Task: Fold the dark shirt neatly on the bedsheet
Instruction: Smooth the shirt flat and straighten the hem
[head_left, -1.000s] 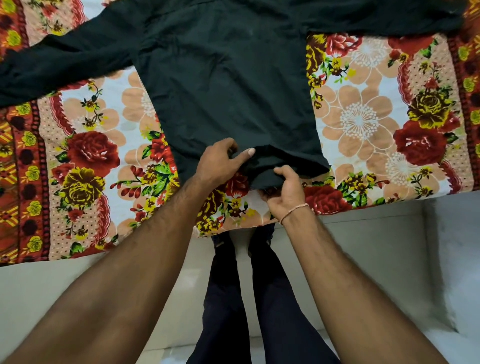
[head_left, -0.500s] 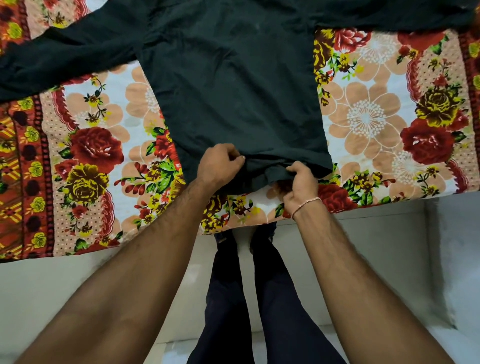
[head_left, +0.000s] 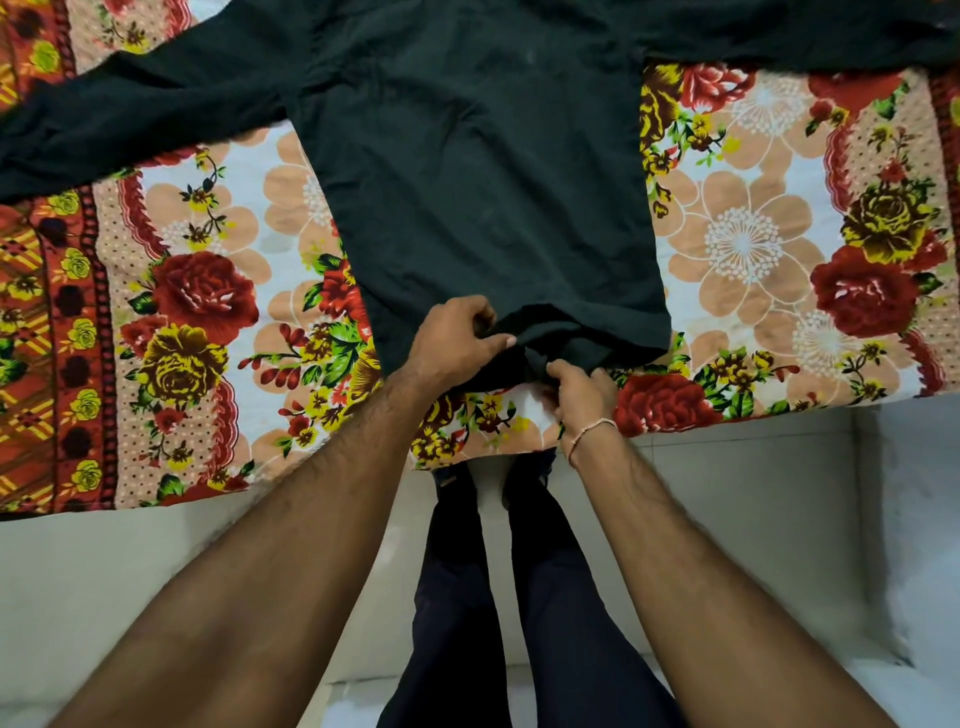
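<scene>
We see a dark shirt (head_left: 478, 171) lying flat on a flowery bedsheet (head_left: 753, 249). It fills the top middle of the frame, and its sleeves reach out to the upper left and upper right. The bottom edge of the shirt is bunched up in the middle of the frame. Our left hand (head_left: 457, 340) curls its fingers around that bunched edge. Our right hand (head_left: 579, 389) sits just beside it and pinches the same edge. A thin bracelet (head_left: 589, 434) is on the right wrist.
</scene>
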